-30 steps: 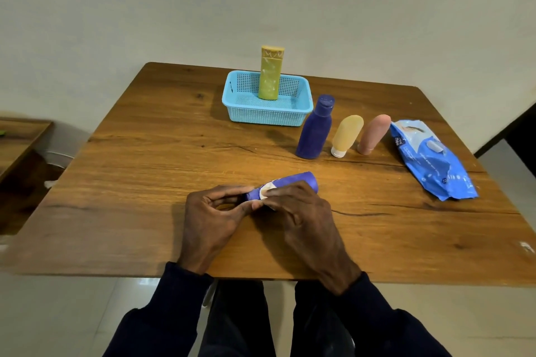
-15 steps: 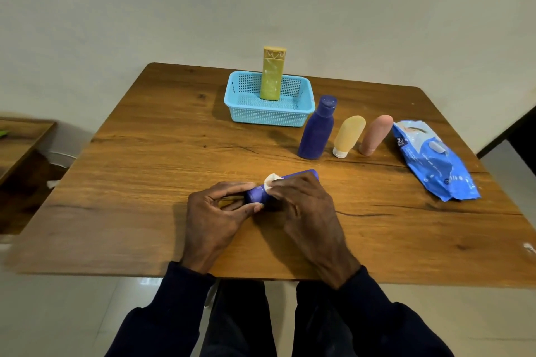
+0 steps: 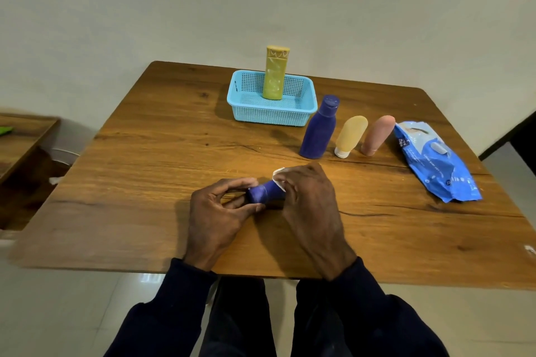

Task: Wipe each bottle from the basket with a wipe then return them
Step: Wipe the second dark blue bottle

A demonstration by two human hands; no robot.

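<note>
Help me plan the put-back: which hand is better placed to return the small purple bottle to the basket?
Probably left. The left hand grips the small purple bottle by its end, while the right hand holds the wipe against it. The basket lies straight ahead.

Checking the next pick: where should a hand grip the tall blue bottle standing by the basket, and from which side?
Probably round the tall blue bottle at its wide body, below the neck, from the front left: it stands upright, the yellow tube is close on its right, the basket behind it.
</note>
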